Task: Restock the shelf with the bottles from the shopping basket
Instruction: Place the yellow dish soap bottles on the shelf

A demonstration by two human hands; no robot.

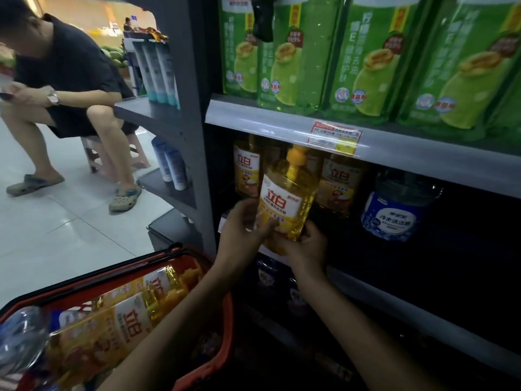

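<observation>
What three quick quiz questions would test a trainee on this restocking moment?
1. True or false: both the left hand and the right hand grip the yellow bottle in front of the shelf.
2. What stands on that shelf level, to the right of the stocked yellow bottles? A. green packs B. a blue-labelled bottle C. white tubes
3. Fill the gap: the spare yellow bottles lie in the red ____.
Key: 1 true; 2 B; 3 basket.
</observation>
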